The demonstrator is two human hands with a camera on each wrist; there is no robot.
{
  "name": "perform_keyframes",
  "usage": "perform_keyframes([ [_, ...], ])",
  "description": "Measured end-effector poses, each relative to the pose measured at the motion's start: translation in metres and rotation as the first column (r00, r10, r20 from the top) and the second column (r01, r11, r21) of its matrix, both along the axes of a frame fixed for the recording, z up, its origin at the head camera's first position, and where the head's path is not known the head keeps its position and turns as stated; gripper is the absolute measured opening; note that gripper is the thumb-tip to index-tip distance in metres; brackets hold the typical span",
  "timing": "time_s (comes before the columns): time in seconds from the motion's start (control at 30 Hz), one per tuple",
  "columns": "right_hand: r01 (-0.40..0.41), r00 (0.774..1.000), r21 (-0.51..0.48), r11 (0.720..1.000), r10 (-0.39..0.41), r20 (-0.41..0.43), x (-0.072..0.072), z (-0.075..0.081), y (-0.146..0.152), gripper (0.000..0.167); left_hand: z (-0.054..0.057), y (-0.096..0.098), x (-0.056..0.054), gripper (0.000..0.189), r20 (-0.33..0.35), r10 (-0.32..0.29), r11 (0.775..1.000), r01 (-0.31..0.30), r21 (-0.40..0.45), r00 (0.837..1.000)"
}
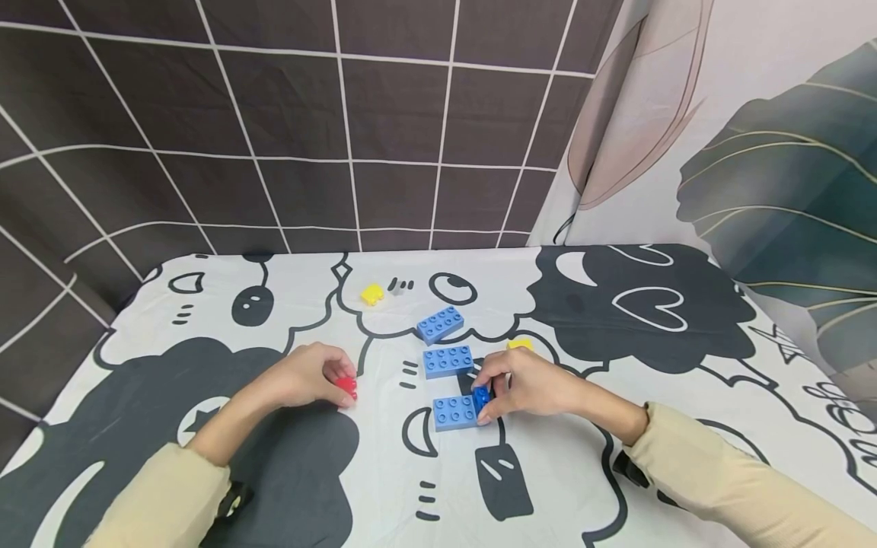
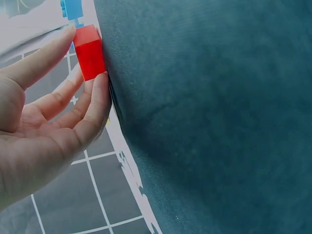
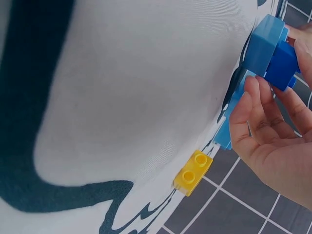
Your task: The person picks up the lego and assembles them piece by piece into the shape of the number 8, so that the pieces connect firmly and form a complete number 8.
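Observation:
My left hand [image 1: 304, 375] pinches a small red toy brick [image 1: 348, 387] between thumb and fingertips, close over the cloth. In the left wrist view the red brick [image 2: 89, 54] shows its smooth sides. My right hand [image 1: 533, 383] pinches a small dark blue brick [image 1: 481, 397] at the right end of the nearest light blue brick [image 1: 453, 413]. From the right wrist, the dark blue brick [image 3: 282, 66] sits against the studded top of the light blue brick [image 3: 263, 43]. Two more light blue bricks, one in the middle [image 1: 448, 362] and one angled [image 1: 440, 325], lie behind it.
A yellow brick [image 1: 372, 294] lies toward the back of the patterned cloth [image 1: 384, 487]. Another yellow brick [image 1: 520, 344] is just behind my right hand, partly hidden by it. A dark grid-patterned curtain [image 1: 390, 114] hangs along the far edge.

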State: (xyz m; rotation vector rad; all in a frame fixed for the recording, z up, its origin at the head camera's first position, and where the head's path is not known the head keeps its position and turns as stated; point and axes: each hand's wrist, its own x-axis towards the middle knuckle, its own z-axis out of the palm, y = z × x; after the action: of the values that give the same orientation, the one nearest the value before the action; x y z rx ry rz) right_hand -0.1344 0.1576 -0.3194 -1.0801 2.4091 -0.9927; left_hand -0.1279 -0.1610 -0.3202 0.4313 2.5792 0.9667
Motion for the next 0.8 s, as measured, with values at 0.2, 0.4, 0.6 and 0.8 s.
perform_keyframes([
  [0.2,0.005,1.000,0.003,1.000,-0.005,0.002,0.000,0.000,0.000,0.029,0.004,0.002,-0.001,0.025,0.008,0.027,1.000,-0.027,-0.002,1.000],
  [0.4,0.000,1.000,-0.002,1.000,0.000,0.000,0.000,0.000,0.001,0.029,0.005,0.006,-0.002,0.025,-0.018,0.031,0.999,-0.031,0.030,0.999],
  [0.6,-0.005,1.000,-0.002,1.000,0.005,0.009,0.000,0.000,0.000,0.029,0.008,0.015,0.000,0.026,-0.040,0.016,0.997,-0.013,0.078,0.999],
  [0.8,-0.001,1.000,0.001,1.000,0.001,0.008,0.000,0.001,0.000,0.029,0.011,0.031,0.002,0.026,-0.039,0.036,0.994,-0.032,0.103,0.999],
])
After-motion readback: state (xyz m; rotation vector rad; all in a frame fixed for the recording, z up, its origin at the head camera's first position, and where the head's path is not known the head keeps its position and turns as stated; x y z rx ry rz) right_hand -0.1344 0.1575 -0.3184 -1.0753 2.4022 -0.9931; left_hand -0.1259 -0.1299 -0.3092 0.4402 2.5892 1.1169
